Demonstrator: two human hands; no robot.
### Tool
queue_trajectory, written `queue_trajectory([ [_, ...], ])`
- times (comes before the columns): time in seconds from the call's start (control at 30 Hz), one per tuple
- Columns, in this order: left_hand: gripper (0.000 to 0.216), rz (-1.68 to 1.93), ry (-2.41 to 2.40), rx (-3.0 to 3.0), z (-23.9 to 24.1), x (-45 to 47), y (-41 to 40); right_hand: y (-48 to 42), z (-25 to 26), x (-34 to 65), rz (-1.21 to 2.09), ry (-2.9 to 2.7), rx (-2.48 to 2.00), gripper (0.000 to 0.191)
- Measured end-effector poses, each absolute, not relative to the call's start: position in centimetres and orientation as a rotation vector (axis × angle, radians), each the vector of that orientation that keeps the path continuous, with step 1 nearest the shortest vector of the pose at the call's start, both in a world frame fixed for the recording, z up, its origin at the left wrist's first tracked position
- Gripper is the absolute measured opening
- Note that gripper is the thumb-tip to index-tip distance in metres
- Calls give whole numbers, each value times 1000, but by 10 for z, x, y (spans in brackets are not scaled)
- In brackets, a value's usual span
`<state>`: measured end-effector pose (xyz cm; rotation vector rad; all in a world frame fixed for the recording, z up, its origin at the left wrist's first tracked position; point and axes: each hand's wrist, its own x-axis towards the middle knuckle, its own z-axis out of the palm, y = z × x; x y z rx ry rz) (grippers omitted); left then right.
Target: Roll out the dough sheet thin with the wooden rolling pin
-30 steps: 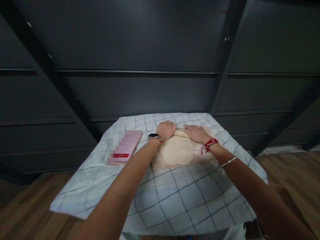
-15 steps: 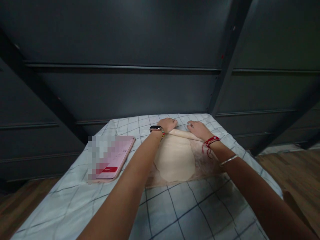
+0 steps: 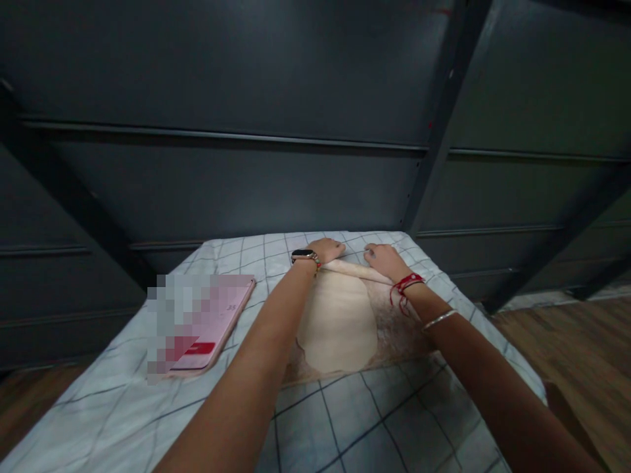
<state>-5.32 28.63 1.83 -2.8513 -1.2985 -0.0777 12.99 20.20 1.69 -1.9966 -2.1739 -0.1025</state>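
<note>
The left hand and right hand are at the ends of a pale rolling pin, fingers curled; whether they grip it, I cannot tell. It crosses the far part of a dough sheet on a floured board, right of a pink device on the cloth-covered bench.

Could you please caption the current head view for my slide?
Left hand and right hand at a rolling pin by the far side of flattened dough, checked cloth beneath.

A watch, red bracelet and silver bangle are worn.
</note>
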Motion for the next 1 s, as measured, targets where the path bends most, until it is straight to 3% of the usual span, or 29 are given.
queue_trajectory([
  [0.27, 61, -42, -1289, -3021, 31, -65, 259, 190, 19, 124, -57, -2226, -1988, 38],
  [0.43, 58, -42, -969, -3096, 38, -83, 230, 180, 16, 120, -6, -2251, -1921, 38],
  [0.67, 56, -88, -935, -2948, 33, -78, 202, 165, 19, 115, -83, -2444, -1807, 37],
  [1.0, 46, -73, -881, -2972, 29, -69, 208, 171, 18, 116, 75, -2309, -1846, 37],
])
